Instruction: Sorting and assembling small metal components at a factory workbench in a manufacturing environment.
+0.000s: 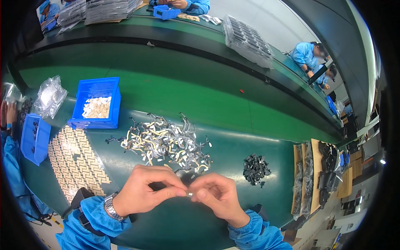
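Note:
Over the near edge of the green table, my left hand [146, 189] is closed in a pinch, thumb against forefinger. Facing it, my right hand [221, 196] has thumb and forefinger drawn together too. A small white piece [190, 194] shows between the two sets of fingertips; it is too small to name, and the fingers partly hide it. Just beyond my hands lies a tangled heap of short dark and cream flex cables [166, 139] with white tabs. To the left is a sheet of cream, angular stickers [77, 162], with some gaps in its rows.
A blue bin [118, 100] with cream and white bits stands behind the stickers. Left of them are another blue bin [46, 143], a clear plastic bag [51, 98] and another person's hand [10, 112]. Small black parts [255, 168] are piled at right, near cardboard-backed bundles [312, 175].

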The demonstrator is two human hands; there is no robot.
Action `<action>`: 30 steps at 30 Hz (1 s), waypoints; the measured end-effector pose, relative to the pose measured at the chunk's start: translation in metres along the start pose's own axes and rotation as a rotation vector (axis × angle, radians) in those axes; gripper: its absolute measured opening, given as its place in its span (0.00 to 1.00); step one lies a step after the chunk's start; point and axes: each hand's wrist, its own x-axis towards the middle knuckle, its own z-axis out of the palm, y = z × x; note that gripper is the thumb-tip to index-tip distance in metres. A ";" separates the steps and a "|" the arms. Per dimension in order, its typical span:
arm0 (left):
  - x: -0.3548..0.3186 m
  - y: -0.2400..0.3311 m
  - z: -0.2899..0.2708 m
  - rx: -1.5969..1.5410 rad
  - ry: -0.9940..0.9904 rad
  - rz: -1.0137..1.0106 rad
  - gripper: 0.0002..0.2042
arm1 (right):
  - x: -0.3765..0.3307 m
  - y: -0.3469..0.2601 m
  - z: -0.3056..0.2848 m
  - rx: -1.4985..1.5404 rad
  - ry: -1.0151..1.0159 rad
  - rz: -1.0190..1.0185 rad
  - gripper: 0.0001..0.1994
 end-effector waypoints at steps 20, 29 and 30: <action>-0.004 -0.011 0.006 0.158 0.031 0.145 0.03 | 0.003 0.000 0.005 -0.749 0.102 -0.277 0.09; 0.009 -0.006 0.017 0.145 0.026 0.110 0.03 | -0.004 0.001 -0.005 -0.446 0.117 -0.247 0.14; 0.009 -0.007 0.018 0.124 -0.006 0.132 0.03 | -0.005 0.002 -0.005 -0.489 0.136 -0.227 0.13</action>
